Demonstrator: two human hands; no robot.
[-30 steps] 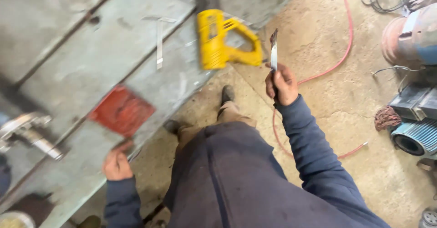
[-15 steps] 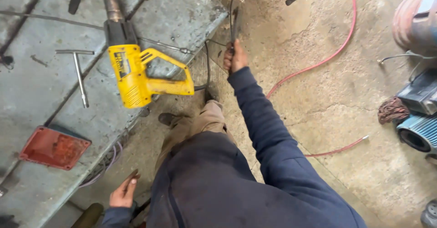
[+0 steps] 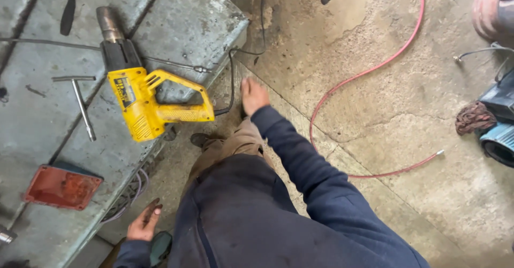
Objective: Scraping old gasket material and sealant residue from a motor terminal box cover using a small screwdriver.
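Right hand (image 3: pixel 252 96) stretched forward and down past the corner of the metal bench (image 3: pixel 198 22), fingers together and extended, palm hidden; nothing visibly clamped in it. It sits just beside the black cord (image 3: pixel 231 81) that runs from the handle of the yellow heat gun (image 3: pixel 147 99); whether the fingers touch the cord cannot be told. Left hand (image 3: pixel 143 224) low by the bench edge, fingers loosely curled, grimy, holding nothing that shows.

Heat gun lies on its side on the bench top, metal nozzle pointing away from the person, handle toward the bench edge. Left of it, a T-handled wrench (image 3: pixel 81 103) lies flat. A thin metal rod (image 3: pixel 160 63) crosses the bench behind the gun. Nearer the person, a rust-red flat plate (image 3: pixel 61 186) rests on the bench. A black strap (image 3: pixel 67 11) lies at the far end.

Bench surface: grey, worn, stained steel panels with seams. Floor: cracked, dirty concrete. A red hose (image 3: pixel 369 75) loops across it, ending in a metal tip. At the right edge, a brown rag (image 3: pixel 474 117) beside blue machinery (image 3: pixel 500 123).
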